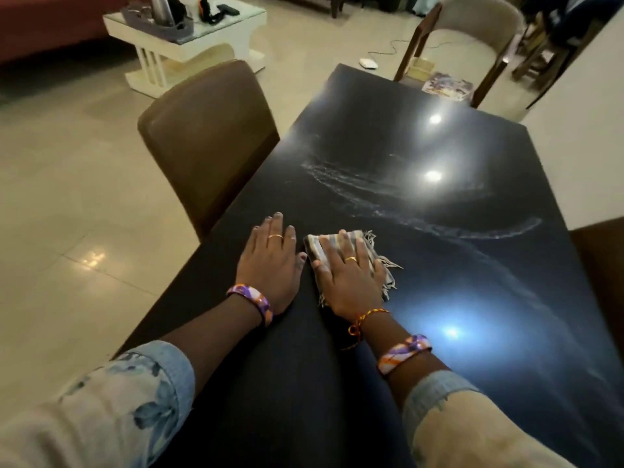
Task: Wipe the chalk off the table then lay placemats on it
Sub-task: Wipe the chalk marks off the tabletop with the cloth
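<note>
Chalk [398,194] is smeared in pale, curving streaks across the middle and far half of the dark table [256,383], sweeping out toward its right edge, so to my eye the wiping is underway but far from finished. A folded striped cloth [315,246] with a fringed edge lies flat on the near part of the top, short of the streaks, and the right hand [347,275] rests on it with fingers straight and spread, palm down — pressing rather than gripping, which looks like the way to keep the whole pad against the surface for a broad stroke. Just beside it the left hand [270,258] lies flat on the bare tabletop, fingers straight and close together, holding nothing; I take it as a brace while the person leans in. The reach ahead seems to run forward and rightward into the dust. No placemats show anywhere I can see. A brown chair [206,136] is tucked against the table's left side, a pale one [472,35] stands off the far end, and a white side table [189,38] sits beyond on the tiled floor.
</note>
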